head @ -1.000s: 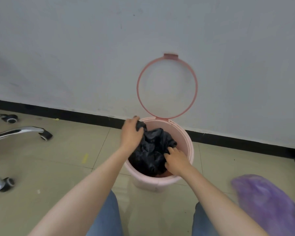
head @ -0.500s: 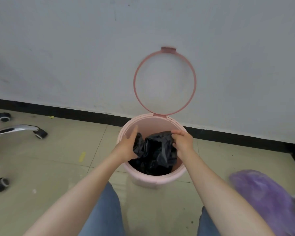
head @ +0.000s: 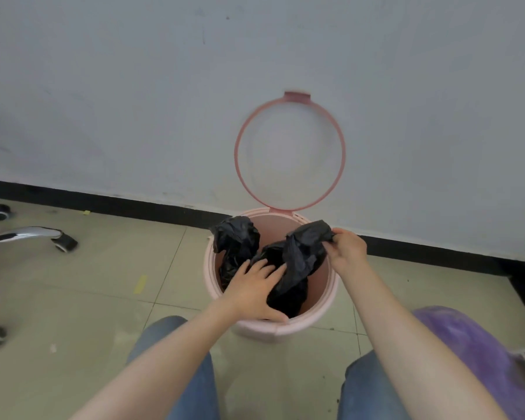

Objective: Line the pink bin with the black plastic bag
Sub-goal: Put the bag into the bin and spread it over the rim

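The pink bin [head: 288, 327] stands on the tiled floor against the wall, its pink hoop ring [head: 240, 140] flipped up against the wall. The black plastic bag [head: 297, 262] lies crumpled inside, with one lump draped over the far left rim and another raised at the right. My right hand [head: 344, 248] pinches the bag's right edge above the rim. My left hand [head: 255, 291] lies flat with fingers spread, pressing on the bag in the bin's mouth. The bin's bottom is hidden by the bag.
Chrome chair legs with castors [head: 64, 242] spread over the floor at the left. A purple bag [head: 479, 359] sits at the lower right. A black skirting strip [head: 103, 203] runs along the wall. My knees in jeans [head: 188, 371] are just before the bin.
My right hand has pulled the bag's edge up and out to the right rim. My left hand let go of the left edge and moved down onto the bag's middle.
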The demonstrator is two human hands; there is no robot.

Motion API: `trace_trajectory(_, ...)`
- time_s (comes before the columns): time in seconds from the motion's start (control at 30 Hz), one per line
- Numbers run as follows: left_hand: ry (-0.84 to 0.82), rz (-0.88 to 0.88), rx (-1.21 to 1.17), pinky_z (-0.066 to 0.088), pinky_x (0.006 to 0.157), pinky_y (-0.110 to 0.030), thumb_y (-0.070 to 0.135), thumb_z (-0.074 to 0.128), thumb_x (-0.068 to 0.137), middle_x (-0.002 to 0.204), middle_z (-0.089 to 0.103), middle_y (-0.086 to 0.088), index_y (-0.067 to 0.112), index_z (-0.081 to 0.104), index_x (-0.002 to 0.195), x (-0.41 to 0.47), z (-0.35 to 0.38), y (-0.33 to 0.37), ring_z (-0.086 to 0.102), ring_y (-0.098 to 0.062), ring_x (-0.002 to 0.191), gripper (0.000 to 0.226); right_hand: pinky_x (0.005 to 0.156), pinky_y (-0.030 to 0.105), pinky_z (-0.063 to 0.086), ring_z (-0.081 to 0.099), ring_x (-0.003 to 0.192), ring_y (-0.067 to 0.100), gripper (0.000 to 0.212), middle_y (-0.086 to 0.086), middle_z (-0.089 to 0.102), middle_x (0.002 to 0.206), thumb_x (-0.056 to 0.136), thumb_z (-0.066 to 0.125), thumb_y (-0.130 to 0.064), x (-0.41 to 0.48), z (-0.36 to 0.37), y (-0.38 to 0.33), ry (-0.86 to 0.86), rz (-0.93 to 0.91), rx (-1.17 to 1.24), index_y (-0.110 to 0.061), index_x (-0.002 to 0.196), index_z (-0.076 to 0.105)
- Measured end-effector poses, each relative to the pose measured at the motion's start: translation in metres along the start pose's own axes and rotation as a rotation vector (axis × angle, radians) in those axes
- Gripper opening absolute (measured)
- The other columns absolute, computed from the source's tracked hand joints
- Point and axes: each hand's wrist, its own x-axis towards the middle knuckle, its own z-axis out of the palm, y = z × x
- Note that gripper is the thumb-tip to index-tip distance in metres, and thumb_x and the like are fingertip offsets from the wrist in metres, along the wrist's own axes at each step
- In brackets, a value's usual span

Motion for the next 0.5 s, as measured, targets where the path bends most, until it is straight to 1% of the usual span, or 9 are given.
trace_trajectory(0.07,0.074,-0.034,-0.012,0.008,0.119,-0.043,0.042,0.052,0.087,0.144,0.044,-0.007,0.023,0.014,0.145,0.006,0.011,-0.004,0.027,-0.022,0.139,0.072,0.099,0.039,0.046,0.051,0.077,0.025,0.037,0.019,0.055,0.086,0.085,0.026,0.020,-0.003,-0.006,-0.008,0.005,0.017,0.058,0.000,0.072,0.053)
trace_trajectory(0.13,0.203,0.006,0.016,0.019,0.117,-0.038,0.021,0.045,0.091,0.122,0.063,-0.007,0.019,0.040,0.135,0.009,0.009,-0.011,0.049,-0.023,0.121,0.044,0.101,0.032,0.039,0.051,0.091,0.022,0.036,0.019,0.055,0.112,0.084,0.032,0.017,-0.010,-0.017,-0.015,0.039,-0.133,-0.192,0.003,0.104,0.058)
trace_trajectory(0.2,0.322,0.120,0.011,0.036,0.105,-0.036,0.008,0.044,0.089,0.099,0.071,-0.011,0.012,0.059,0.116,0.009,0.003,-0.017,0.060,-0.027,0.100,0.032,0.105,0.027,0.027,0.039,0.125,0.024,0.049,0.015,0.040,0.140,0.080,0.041,0.010,-0.025,-0.027,-0.018,0.004,-0.595,-0.663,-0.005,0.126,0.049)
trace_trajectory(0.27,0.377,0.229,-0.028,0.052,0.079,-0.038,-0.002,0.046,0.082,0.079,0.071,-0.017,0.005,0.066,0.103,0.007,-0.007,-0.019,0.065,-0.033,0.078,0.029,0.112,0.037,0.017,0.024,0.139,0.030,0.057,0.015,0.034,0.146,0.072,0.039,-0.003,-0.048,-0.027,-0.019,-0.324,-1.139,-1.001,-0.008,0.128,0.048)
trace_trajectory(0.3,0.365,0.250,-0.062,0.053,0.071,-0.040,-0.005,0.045,0.082,0.080,0.070,-0.019,0.004,0.066,0.104,0.006,-0.013,-0.020,0.064,-0.035,0.077,0.031,0.112,0.042,0.017,0.027,0.138,0.032,0.061,0.016,0.039,0.145,0.069,0.036,-0.011,-0.054,-0.024,-0.018,-0.528,-1.307,-1.192,-0.009,0.128,0.049)
trace_trajectory(0.33,0.368,0.249,-0.090,0.053,0.070,-0.043,-0.005,0.044,0.084,0.087,0.070,-0.020,0.004,0.064,0.108,0.004,-0.019,-0.018,0.064,-0.035,0.082,0.033,0.112,0.043,0.016,0.031,0.137,0.031,0.063,0.014,0.044,0.142,0.069,0.035,-0.018,-0.060,-0.019,-0.017,-0.707,-1.356,-1.444,-0.012,0.130,0.047)
trace_trajectory(0.4,0.369,0.220,-0.236,0.051,0.080,-0.040,-0.002,0.042,0.088,0.105,0.070,-0.017,0.008,0.061,0.116,0.001,-0.031,-0.016,0.063,-0.033,0.097,0.035,0.115,0.042,0.013,0.041,0.131,0.026,0.055,0.009,0.054,0.134,0.081,0.042,-0.033,-0.059,-0.014,-0.014,-0.865,-1.220,-1.953,-0.019,0.134,0.041)
trace_trajectory(0.43,0.385,0.189,-0.346,0.049,0.088,-0.031,-0.001,0.042,0.090,0.114,0.068,-0.013,0.010,0.059,0.119,0.000,-0.036,-0.015,0.061,-0.029,0.105,0.035,0.114,0.040,0.017,0.049,0.122,0.026,0.050,0.009,0.061,0.125,0.085,0.046,-0.039,-0.053,-0.017,-0.015,-0.855,-1.192,-2.096,-0.019,0.131,0.043)
trace_trajectory(0.5,0.396,0.088,-0.549,0.042,0.082,-0.011,0.005,0.043,0.093,0.117,0.066,-0.008,0.012,0.056,0.123,-0.002,-0.044,-0.014,0.060,-0.022,0.107,0.034,0.099,0.035,0.034,0.060,0.101,0.031,0.034,0.013,0.069,0.105,0.092,0.047,-0.036,-0.044,-0.024,-0.026,-0.758,-1.162,-2.160,-0.014,0.115,0.056)
